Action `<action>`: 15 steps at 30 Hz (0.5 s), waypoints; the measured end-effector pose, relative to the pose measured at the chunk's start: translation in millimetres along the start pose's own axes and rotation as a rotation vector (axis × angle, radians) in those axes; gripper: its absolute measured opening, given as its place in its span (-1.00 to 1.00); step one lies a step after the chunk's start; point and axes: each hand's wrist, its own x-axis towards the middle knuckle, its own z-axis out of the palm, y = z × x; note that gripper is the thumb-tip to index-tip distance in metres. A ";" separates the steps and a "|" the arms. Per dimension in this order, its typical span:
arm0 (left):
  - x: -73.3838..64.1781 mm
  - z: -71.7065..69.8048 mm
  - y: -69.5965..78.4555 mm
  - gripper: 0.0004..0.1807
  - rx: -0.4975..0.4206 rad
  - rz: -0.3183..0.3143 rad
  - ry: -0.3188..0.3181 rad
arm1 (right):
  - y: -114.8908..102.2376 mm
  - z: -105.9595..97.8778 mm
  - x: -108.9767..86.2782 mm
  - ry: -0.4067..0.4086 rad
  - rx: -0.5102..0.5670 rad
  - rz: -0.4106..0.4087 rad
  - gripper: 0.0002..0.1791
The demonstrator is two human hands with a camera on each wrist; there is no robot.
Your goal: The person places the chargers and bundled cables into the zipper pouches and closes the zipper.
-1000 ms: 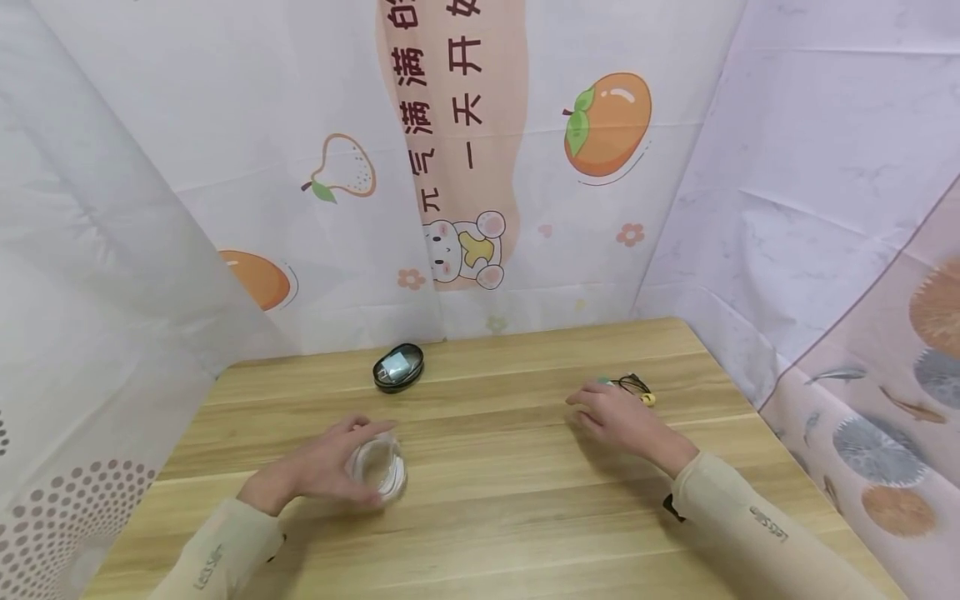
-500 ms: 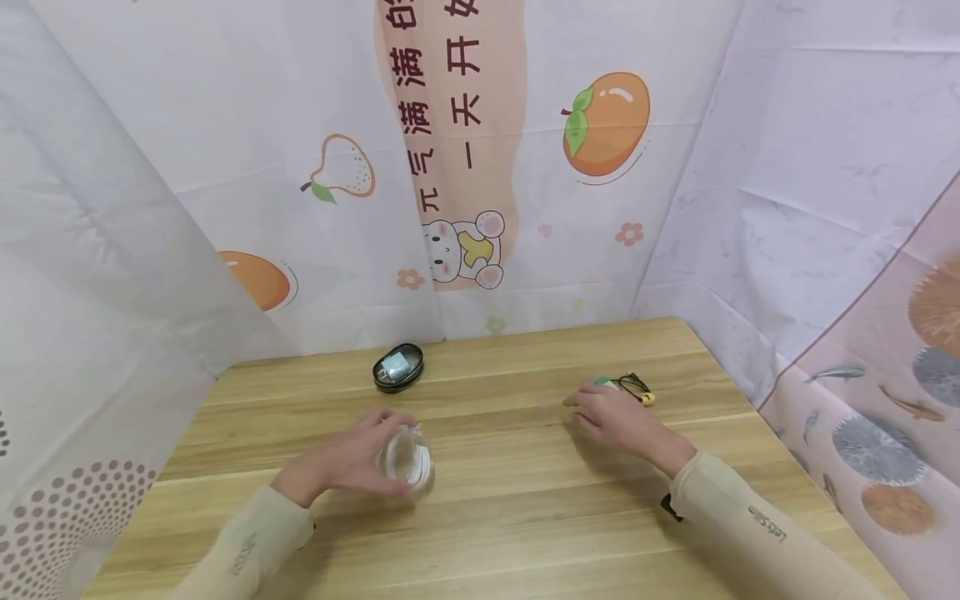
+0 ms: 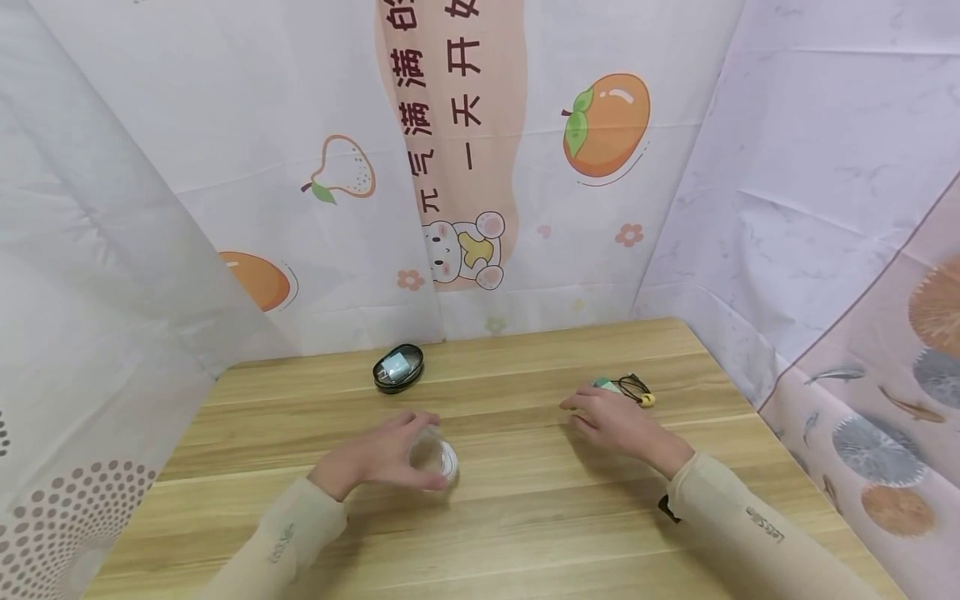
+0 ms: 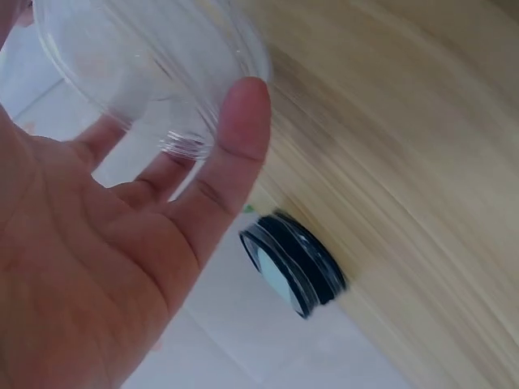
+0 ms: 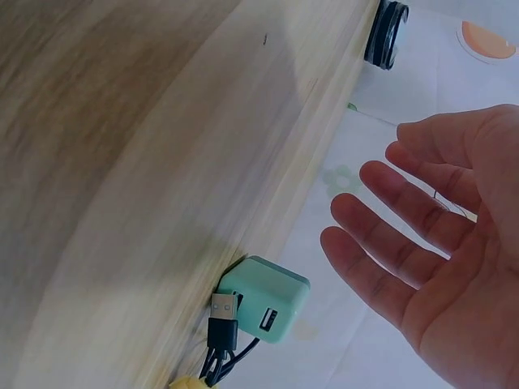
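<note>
My left hand (image 3: 378, 457) grips a clear round container (image 4: 130, 49) from its left side, with thumb and fingers around the wall. In the head view the container's far wall (image 3: 448, 461) shows whitish rings beyond the fingers. Nothing is held by my right hand (image 3: 611, 421), whose fingers are relaxed and slightly bent over the right part of the table. Just beyond it lies a mint-green USB charger (image 5: 263, 300), partly hidden by the hand in the head view. A black USB cable plug (image 5: 222, 332) rests against the charger, and a yellow piece (image 3: 648, 400) sits at the cable.
An oval black-rimmed clear container (image 3: 399, 368) with a pale blue plug inside stands near the back edge of the wooden table (image 3: 510, 517). Printed cloth curtains (image 3: 300, 250) hang behind the table and along both sides.
My left hand has carried the clear container to the right across the table, toward the middle. The right hand has barely shifted, a little to the left. The black-rimmed container stays in place.
</note>
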 end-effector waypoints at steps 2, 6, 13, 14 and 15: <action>2.8 1.7 3.8 -0.01 0.010 -0.011 -0.012 | -0.4 0.0 -0.2 0.000 0.000 0.002 -0.79; 8.8 5.2 12.1 -0.04 0.062 -0.045 -0.020 | -0.8 -0.1 -0.7 0.000 0.001 0.007 -0.79; 12.3 5.6 17.0 -0.18 0.126 -0.004 -0.028 | 0.1 0.1 -2.0 -0.004 0.017 -0.001 -0.79; 11.6 4.2 16.5 -0.19 0.115 0.034 -0.037 | 0.1 0.0 -2.2 -0.004 0.018 -0.004 -0.79; 11.0 2.7 15.8 -0.18 0.097 0.073 -0.048 | 0.2 -0.1 -2.4 -0.003 0.018 -0.006 -0.79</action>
